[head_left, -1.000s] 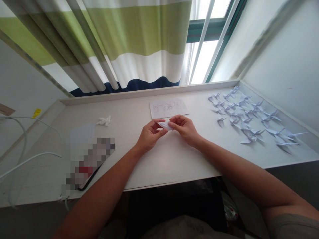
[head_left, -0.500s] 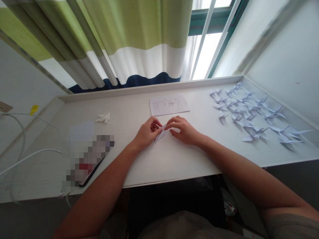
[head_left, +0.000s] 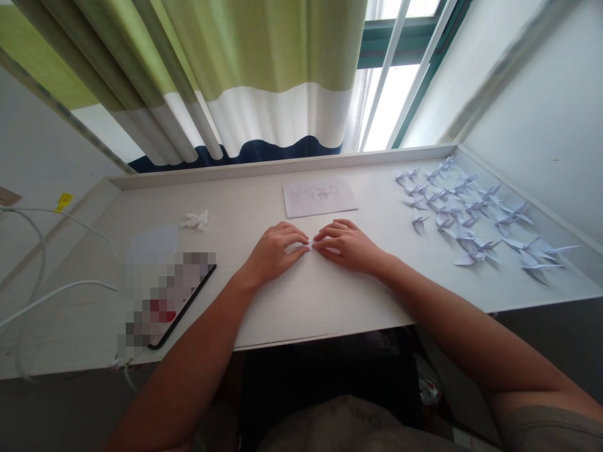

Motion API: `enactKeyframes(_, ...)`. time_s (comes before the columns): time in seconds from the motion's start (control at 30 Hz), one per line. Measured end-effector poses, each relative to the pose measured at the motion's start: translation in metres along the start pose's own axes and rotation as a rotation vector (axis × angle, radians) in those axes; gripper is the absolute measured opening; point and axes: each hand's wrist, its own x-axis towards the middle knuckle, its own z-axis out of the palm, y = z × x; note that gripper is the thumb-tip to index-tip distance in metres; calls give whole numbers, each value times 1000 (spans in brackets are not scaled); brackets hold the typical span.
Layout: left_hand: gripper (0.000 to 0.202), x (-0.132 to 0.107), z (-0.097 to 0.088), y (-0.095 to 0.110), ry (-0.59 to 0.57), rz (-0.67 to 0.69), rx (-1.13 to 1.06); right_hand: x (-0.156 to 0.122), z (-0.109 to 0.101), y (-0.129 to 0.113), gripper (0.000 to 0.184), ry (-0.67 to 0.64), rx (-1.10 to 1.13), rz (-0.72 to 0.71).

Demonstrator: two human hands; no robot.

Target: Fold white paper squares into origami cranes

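Observation:
A small folded piece of white paper (head_left: pixel 310 246) lies between my two hands, low over the middle of the desk. My left hand (head_left: pixel 276 252) pinches its left side between thumb and fingers. On the other side, my right hand (head_left: pixel 347 246) closes its fingertips on the paper's right end. Most of the paper is hidden by the fingers, so its folded shape cannot be made out. Beyond the hands, a printed sheet (head_left: pixel 320 198) with a table of lines rests flat on the desk.
Several folded paper cranes (head_left: pixel 471 207) are spread over the right side of the desk (head_left: pixel 301 314). At left are a phone (head_left: pixel 181 298) with a blurred screen, white paper (head_left: pixel 153 245), a crumpled tissue (head_left: pixel 195 220) and white cables (head_left: pixel 56 301). A curtain (head_left: pixel 264 63) hangs behind.
The paper has turned from a slanted, upright hold to lying nearly level between the hands. My left fingers have come over it, and my right fingertips have closed on its other end.

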Motion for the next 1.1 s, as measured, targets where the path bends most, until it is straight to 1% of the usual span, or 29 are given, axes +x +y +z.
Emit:
enactKeyframes(0.1,12,0,3,-3,-68,55,45,0,1,3,20,2,54,13)
enactKeyframes(0.2,14,0,6,-3,-115,57,118,-1,3,4,21,-18,128,29)
enactKeyframes(0.3,14,0,6,-1,-138,66,188,-2,4,2,21,-17,149,54)
enactKeyframes(0.57,17,-1,7,0,-130,82,216,-2,7,-1,19,-43,21,41)
enactKeyframes(0.73,20,-3,6,1,-136,107,220,-1,9,-3,20,-24,-40,40)
enactKeyframes(0.83,17,-4,6,0,-137,79,210,-1,9,-6,20,-15,-40,51)
enactKeyframes(0.93,12,-5,8,1,-119,12,193,-2,9,-7,20,-14,-6,55)
enactKeyframes(1.1,15,-4,11,6,-107,-35,163,-4,9,-5,22,-10,34,53)
